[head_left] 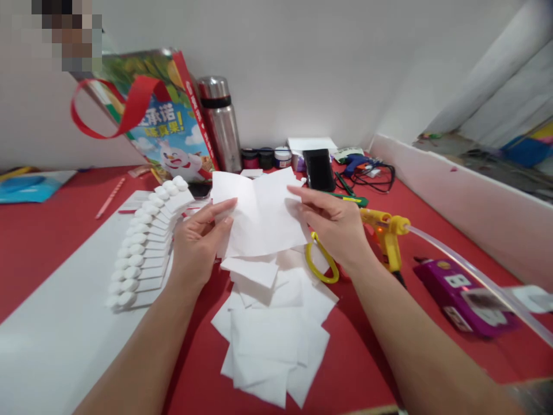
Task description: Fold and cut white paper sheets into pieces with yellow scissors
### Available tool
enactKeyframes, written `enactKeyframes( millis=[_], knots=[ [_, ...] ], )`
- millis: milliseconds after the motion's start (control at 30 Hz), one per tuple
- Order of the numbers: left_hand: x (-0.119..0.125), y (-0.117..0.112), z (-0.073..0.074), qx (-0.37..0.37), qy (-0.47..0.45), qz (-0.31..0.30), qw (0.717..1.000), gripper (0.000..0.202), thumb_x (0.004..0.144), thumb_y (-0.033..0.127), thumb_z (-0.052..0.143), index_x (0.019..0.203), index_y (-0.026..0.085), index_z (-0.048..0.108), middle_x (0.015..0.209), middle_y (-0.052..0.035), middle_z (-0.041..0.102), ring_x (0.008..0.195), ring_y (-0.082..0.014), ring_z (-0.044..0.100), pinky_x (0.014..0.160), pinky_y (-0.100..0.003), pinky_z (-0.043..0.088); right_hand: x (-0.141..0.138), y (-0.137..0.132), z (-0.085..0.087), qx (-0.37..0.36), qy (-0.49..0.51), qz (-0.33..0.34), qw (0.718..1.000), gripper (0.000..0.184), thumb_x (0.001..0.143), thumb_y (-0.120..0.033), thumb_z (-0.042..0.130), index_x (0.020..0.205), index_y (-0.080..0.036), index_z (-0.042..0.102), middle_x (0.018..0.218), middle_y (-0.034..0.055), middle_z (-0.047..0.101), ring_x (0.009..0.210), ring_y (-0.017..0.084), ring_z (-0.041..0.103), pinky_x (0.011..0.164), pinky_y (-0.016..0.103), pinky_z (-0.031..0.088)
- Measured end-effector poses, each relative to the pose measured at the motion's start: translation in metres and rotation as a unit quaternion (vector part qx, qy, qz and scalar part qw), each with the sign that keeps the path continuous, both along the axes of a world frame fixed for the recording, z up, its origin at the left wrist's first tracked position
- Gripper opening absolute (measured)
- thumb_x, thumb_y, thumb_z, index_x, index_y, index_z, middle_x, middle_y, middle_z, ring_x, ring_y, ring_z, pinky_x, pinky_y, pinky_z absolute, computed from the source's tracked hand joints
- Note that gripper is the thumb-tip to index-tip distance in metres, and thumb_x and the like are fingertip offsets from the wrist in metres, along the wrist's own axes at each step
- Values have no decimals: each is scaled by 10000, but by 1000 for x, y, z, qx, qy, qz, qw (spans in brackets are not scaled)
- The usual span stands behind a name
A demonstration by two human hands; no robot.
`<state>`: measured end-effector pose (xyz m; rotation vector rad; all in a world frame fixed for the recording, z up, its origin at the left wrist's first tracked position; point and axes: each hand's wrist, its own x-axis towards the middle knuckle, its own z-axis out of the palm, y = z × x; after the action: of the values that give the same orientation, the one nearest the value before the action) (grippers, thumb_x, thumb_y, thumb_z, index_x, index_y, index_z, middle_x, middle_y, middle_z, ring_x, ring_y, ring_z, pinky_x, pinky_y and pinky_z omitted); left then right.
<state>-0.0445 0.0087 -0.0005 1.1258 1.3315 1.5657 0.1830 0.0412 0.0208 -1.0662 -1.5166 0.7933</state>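
A white sheet of paper point(276, 216), creased down its middle, is held up between both hands. My left hand point(201, 239) pinches its left side between thumb and fingers. On the opposite edge, my right hand point(330, 222) grips the sheet the same way. Below it, a loose pile of white paper pieces point(268, 334) lies on the red table point(194, 374). Left of my left hand stands a curved row of white cards with round white pads point(138, 248). Yellow-handled scissors point(322, 271) lie under my right hand, their blades hidden.
A yellow glue gun point(391, 239) with a clear glue stick sits at right, near a purple box point(464, 300). Behind are a steel flask point(222, 124), a colourful gift box point(168, 132), small paint jars point(265, 157) and a black phone-like object point(319, 170). A white board point(60, 323) covers the left.
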Motion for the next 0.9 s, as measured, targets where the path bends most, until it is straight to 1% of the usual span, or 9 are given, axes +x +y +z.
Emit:
enactKeyframes(
  millis=[67,200,367,467,533,600,700,800,900],
  knots=[
    [-1,1,0,23,3,-13,1000,369,770,271,825,1134,216,799,1137,-65,764,1040,-238,713,941,-355,575,0,1,-2,-17,8,1,1000,237,814,-194,666,999,-180,815,924,53,770,760,153,651,670,275,527],
    [-2,3,-2,56,4,-27,998,338,750,248,843,1086,229,809,1193,-54,723,1094,-232,686,1003,-365,537,2,2,-2,-79,55,8,995,199,767,-236,754,945,-162,803,737,8,682,629,109,556,579,248,449],
    [-4,5,-1,88,74,-25,993,337,764,255,830,1099,241,803,1167,-46,681,1107,-206,645,982,-315,509,5,6,-3,-67,74,26,995,211,726,-230,801,922,-156,776,619,-59,511,575,80,421,544,240,355],
    [-5,4,2,95,152,-6,984,303,808,274,790,1109,237,800,1104,-45,678,1059,-196,633,918,-291,512,7,7,-2,-59,67,29,996,221,735,-226,792,944,-157,771,630,-58,510,582,86,425,555,250,363],
    [-7,2,4,96,206,3,974,285,836,289,763,1115,241,796,1047,-37,672,941,-173,627,843,-282,520,8,7,-2,-53,53,27,997,224,742,-223,785,956,-160,770,640,-54,523,587,91,436,565,258,378],
    [-7,1,6,99,251,8,963,268,860,300,744,1119,254,794,1000,-22,655,781,-134,583,759,-274,514,9,6,-1,-39,29,21,999,218,759,-220,773,969,-162,769,657,-45,548,595,97,450,581,268,397],
    [-7,0,7,104,281,15,954,241,881,305,729,1109,265,795,973,-8,631,651,-100,507,668,-268,482,11,6,0,1,-23,3,1000,180,793,-205,750,968,-165,768,726,-18,614,637,112,504,631,285,443],
    [-6,0,8,117,284,16,952,209,887,293,726,1078,258,804,967,-7,626,673,-105,514,667,-267,462,15,6,1,53,-84,-11,995,110,830,-195,726,931,-176,766,819,13,671,702,135,574,694,304,492],
    [-5,1,7,144,273,18,951,151,876,257,738,1006,244,814,948,-11,634,829,-139,578,743,-270,455,19,7,3,111,-139,-11,984,64,877,-205,691,903,-201,750,874,32,685,789,170,624,762,336,526]
  ],
)
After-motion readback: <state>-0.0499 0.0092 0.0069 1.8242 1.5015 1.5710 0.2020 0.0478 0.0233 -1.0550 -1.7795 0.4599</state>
